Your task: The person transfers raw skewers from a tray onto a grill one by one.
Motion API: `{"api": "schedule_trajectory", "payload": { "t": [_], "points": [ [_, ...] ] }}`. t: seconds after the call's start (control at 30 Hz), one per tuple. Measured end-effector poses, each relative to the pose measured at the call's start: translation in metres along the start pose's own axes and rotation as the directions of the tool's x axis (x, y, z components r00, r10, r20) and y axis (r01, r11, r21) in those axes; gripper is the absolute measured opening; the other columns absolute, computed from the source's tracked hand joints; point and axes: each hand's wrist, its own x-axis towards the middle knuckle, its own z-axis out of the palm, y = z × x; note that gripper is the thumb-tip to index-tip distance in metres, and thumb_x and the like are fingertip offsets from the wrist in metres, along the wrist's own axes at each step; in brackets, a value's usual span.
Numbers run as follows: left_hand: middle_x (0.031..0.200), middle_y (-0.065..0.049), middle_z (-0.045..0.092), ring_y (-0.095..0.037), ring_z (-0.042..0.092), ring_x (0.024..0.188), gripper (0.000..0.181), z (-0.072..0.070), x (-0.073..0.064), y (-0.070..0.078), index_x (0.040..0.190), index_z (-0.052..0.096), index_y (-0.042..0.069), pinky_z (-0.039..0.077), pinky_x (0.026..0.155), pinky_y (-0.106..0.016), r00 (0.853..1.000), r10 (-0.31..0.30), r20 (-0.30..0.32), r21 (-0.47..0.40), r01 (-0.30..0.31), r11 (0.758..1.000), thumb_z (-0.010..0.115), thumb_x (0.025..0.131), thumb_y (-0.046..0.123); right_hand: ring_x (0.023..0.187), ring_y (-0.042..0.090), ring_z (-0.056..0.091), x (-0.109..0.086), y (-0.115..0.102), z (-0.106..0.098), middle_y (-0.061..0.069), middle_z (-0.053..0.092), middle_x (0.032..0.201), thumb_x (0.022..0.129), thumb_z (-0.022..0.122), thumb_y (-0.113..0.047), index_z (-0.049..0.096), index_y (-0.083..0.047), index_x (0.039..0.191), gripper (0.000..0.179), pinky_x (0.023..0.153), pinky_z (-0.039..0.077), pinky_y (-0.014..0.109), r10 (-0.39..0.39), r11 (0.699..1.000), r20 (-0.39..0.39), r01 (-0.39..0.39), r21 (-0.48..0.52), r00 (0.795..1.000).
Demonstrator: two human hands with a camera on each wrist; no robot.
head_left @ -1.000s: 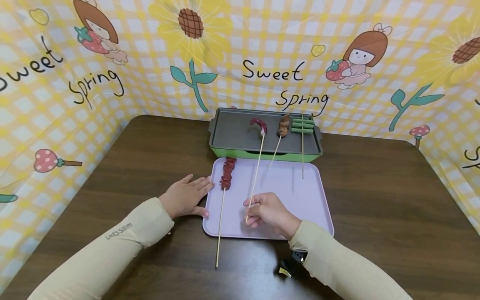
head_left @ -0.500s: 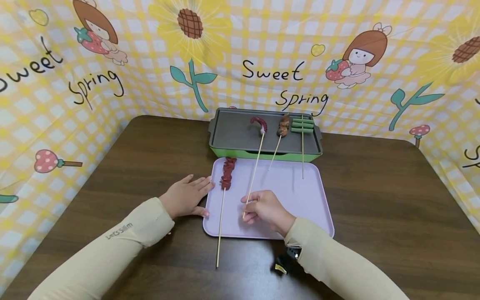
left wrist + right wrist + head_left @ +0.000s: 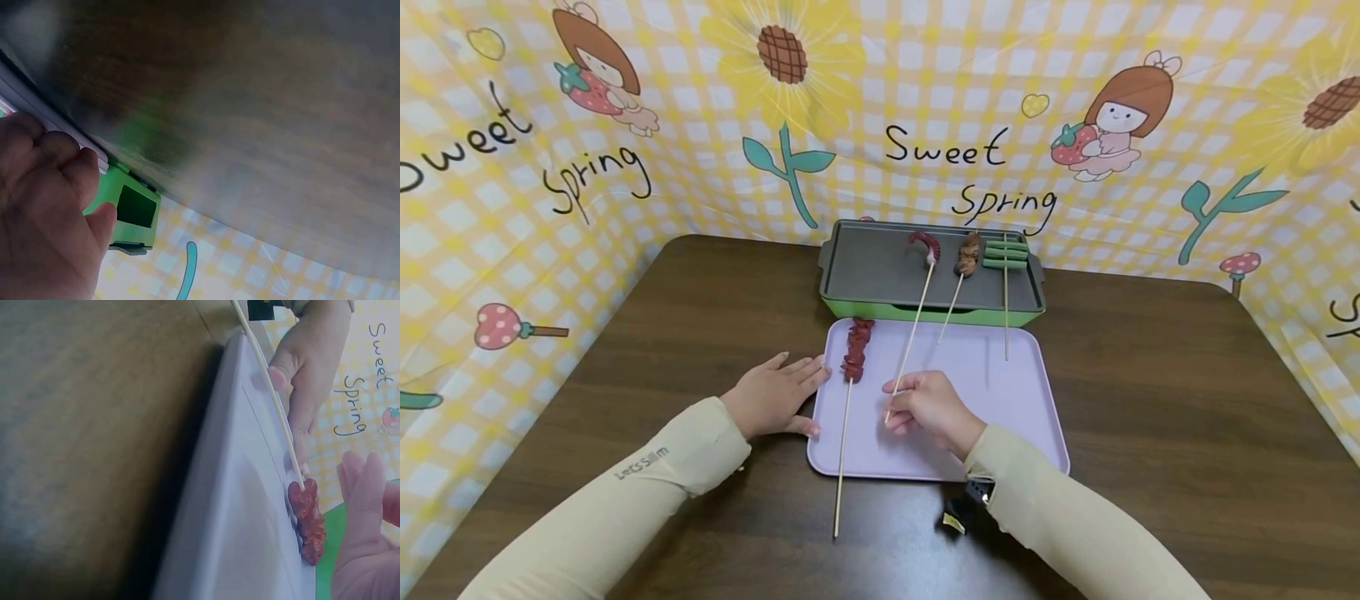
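My right hand [image 3: 928,408] pinches the lower end of a wooden skewer that carries a curled, purple-red octopus tentacle [image 3: 928,245]. That tentacle lies over the dark plate of the grill pan [image 3: 880,267], left of a brown meat skewer [image 3: 967,255] and a green vegetable skewer [image 3: 1005,254]. With fingers spread, my left hand [image 3: 775,397] rests at the left rim of the lilac tray [image 3: 1052,417]. On the tray's left side lies a red meat skewer [image 3: 856,350], its stick jutting past the front edge. The right wrist view shows the same red meat [image 3: 307,522] beyond the tray.
The grill pan's green base [image 3: 925,314] stands right behind the tray on a brown wooden table [image 3: 1142,400]. A yellow checked cloth [image 3: 700,167] hangs behind and at the sides. A black wrist camera [image 3: 958,512] sits under the right sleeve.
My right hand has shifted slightly left and forward with the tentacle skewer, whose tip has moved a little right on the grill pan. The left hand stays put.
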Motion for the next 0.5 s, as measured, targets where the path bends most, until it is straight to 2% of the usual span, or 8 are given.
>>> {"api": "schedule_trajectory", "payload": {
  "t": [0.2, 0.5],
  "points": [
    [0.149, -0.021, 0.035, -0.031, 0.035, 0.137, 0.084, 0.0, -0.002, -0.001, 0.144, 0.038, -0.004, 0.023, 0.111, -0.053, 1.0, -0.013, 0.02, -0.015, 0.014, 1.0, 0.053, 0.089, 0.058, 0.047, 0.007, 0.059, 0.006, -0.006, 0.003, 0.003, 0.06, 0.057, 0.083, 0.051, 0.013, 0.054, 0.022, 0.111, 0.03, 0.047, 0.05, 0.019, 0.004, 1.0, 0.002, -0.004, 0.027, 1.0],
    [0.15, -0.02, 0.034, -0.031, 0.034, 0.138, 0.084, -0.001, -0.001, 0.0, 0.144, 0.037, -0.004, 0.023, 0.111, -0.053, 1.0, -0.007, 0.019, -0.018, 0.007, 1.0, 0.052, 0.089, 0.058, 0.046, 0.006, 0.058, 0.012, -0.01, 0.003, 0.004, 0.06, 0.059, 0.085, 0.05, 0.013, 0.053, 0.022, 0.114, 0.03, 0.047, 0.05, 0.019, 0.003, 0.999, -0.009, -0.003, 0.046, 1.0]
  ]
}}
